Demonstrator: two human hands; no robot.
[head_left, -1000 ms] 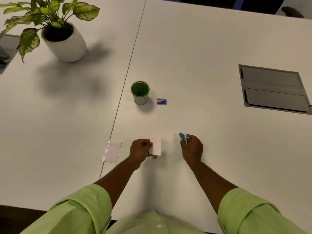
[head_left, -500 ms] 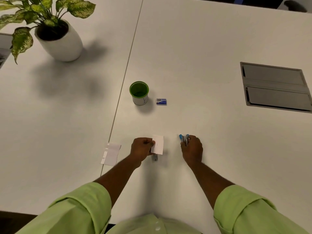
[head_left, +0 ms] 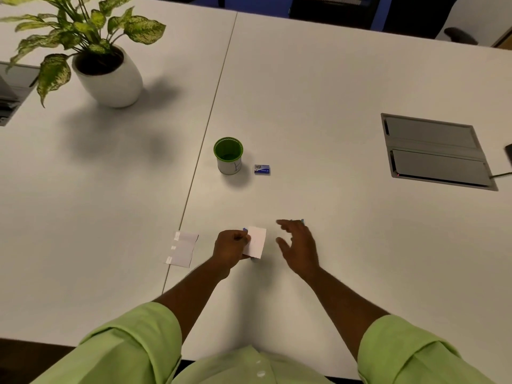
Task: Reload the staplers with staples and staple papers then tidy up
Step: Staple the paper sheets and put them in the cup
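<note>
My left hand (head_left: 231,245) is closed on a small white paper (head_left: 257,241) low over the table. A stapler sits under that paper; only blue bits show at its top and bottom edges. My right hand (head_left: 297,245) hovers just right of the paper with its fingers spread and nothing in it; it is blurred. A sliver of a blue stapler (head_left: 301,220) shows behind its fingertips on the table. Another white paper (head_left: 181,248) lies flat to the left, by the table seam. A small blue staple box (head_left: 261,169) lies beside a green cup (head_left: 228,155).
A potted plant (head_left: 108,76) in a white pot stands far left. A grey cable hatch (head_left: 435,151) is set into the white table (head_left: 332,79) at the right. A seam runs between the two tabletops. Chairs stand beyond the far edge.
My right hand has let go of the blue stapler, opened its fingers and shifted left toward the paper. My left hand keeps its hold on the paper.
</note>
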